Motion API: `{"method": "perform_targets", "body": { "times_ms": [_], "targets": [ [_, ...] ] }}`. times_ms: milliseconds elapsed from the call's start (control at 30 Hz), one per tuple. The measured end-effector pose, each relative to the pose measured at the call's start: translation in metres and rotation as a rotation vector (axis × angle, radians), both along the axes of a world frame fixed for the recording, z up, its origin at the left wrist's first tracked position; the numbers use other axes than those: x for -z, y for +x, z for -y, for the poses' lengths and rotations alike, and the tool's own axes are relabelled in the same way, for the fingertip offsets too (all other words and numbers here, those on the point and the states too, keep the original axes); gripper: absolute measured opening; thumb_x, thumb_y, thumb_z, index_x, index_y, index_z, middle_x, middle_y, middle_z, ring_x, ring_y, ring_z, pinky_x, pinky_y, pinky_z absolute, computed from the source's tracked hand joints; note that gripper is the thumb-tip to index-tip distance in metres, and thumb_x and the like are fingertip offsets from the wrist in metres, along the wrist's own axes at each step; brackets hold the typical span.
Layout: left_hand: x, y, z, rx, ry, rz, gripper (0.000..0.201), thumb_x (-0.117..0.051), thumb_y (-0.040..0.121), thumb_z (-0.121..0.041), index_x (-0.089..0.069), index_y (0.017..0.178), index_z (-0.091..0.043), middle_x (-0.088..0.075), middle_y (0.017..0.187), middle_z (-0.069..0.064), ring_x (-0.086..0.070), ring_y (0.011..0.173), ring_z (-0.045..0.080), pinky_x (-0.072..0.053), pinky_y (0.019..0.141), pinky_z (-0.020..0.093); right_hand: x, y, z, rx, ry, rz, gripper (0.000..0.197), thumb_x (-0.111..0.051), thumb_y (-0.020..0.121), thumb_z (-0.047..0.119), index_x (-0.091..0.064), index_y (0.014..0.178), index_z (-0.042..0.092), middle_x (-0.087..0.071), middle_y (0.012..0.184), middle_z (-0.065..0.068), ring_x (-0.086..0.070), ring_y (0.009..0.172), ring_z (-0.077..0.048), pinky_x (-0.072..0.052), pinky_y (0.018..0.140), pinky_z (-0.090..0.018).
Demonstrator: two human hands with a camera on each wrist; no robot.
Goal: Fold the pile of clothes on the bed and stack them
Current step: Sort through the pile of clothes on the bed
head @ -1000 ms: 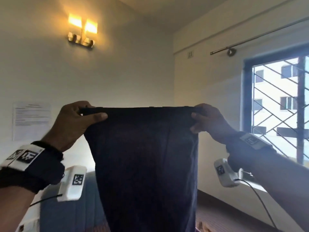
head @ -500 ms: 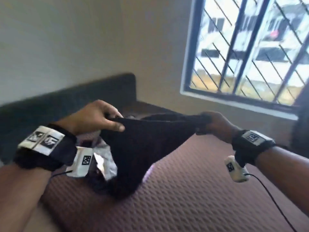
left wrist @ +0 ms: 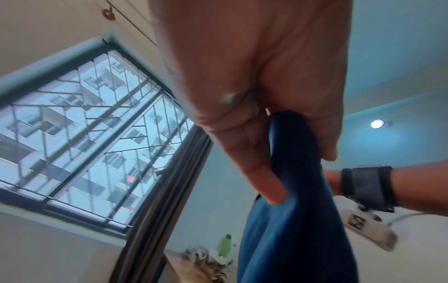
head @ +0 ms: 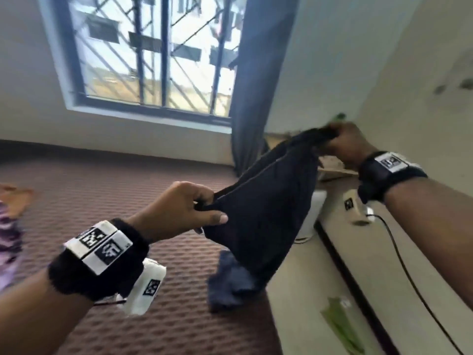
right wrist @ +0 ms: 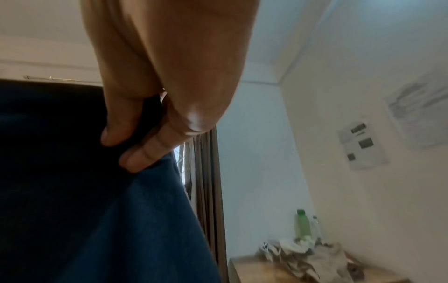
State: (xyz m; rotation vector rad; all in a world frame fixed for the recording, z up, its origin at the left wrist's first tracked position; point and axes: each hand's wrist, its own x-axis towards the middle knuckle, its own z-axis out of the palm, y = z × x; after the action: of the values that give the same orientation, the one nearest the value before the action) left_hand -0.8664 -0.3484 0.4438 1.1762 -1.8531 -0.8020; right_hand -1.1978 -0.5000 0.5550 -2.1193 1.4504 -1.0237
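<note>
Garment [head: 266, 208] has come down from held-up-flat at chest height a second ago to hanging low over the bed [head: 128, 190], lower end bunched on the mattress near its right edge. Likely being laid down for the first fold. Left hand [head: 179, 211] pinches one top corner, right hand [head: 345, 142] grips the other, higher up. Dark navy cloth, sagging between the hands, not taut. More clothes [head: 10, 226] at the bed's far left, blurred.
</note>
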Motion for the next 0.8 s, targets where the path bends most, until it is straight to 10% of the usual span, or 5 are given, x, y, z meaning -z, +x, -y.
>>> {"method": "perform_targets", "body": {
  "times_ms": [267,667,800],
  "targets": [
    [0.023,-0.002,-0.024,-0.018,-0.062,-0.103,0.049,-0.076,0.067,-0.059,-0.063,0.058,-0.012,-0.060,0.059,0.011,-0.052,0.054,0.015,-0.044,0.055,0.033,-0.021,0.067,0.030,-0.082,-0.068,-0.031,0.029,-0.068,0.067,-0.013,-0.069,0.086,0.010,-0.064,0.070,0.006,-0.054,0.060,0.006,-0.046,0.058,-0.017],
    [0.258,0.204,-0.151,-0.438,0.691,0.039,0.048,-0.086,0.075,-0.020,-0.048,0.044,-0.020,-0.050,0.042,-0.007,-0.050,0.045,0.004,-0.041,0.048,0.023,0.283,0.333,0.005,-0.299,0.491,-0.333,0.028,-0.076,0.066,-0.008,-0.071,0.082,0.014,-0.061,0.070,-0.006,-0.057,0.066,-0.017,-0.058,0.070,-0.045],
    [0.298,0.277,-0.201,-0.475,0.788,0.003,0.038,-0.082,0.068,-0.038,-0.054,0.044,-0.027,-0.042,0.042,-0.012,-0.038,0.045,0.000,-0.028,0.050,0.022,0.342,0.433,-0.031,-0.329,0.610,-0.325,0.023,-0.070,0.074,-0.012,-0.068,0.088,0.006,-0.052,0.057,-0.001,-0.047,0.036,0.003,-0.047,0.043,-0.014]
  ]
}}
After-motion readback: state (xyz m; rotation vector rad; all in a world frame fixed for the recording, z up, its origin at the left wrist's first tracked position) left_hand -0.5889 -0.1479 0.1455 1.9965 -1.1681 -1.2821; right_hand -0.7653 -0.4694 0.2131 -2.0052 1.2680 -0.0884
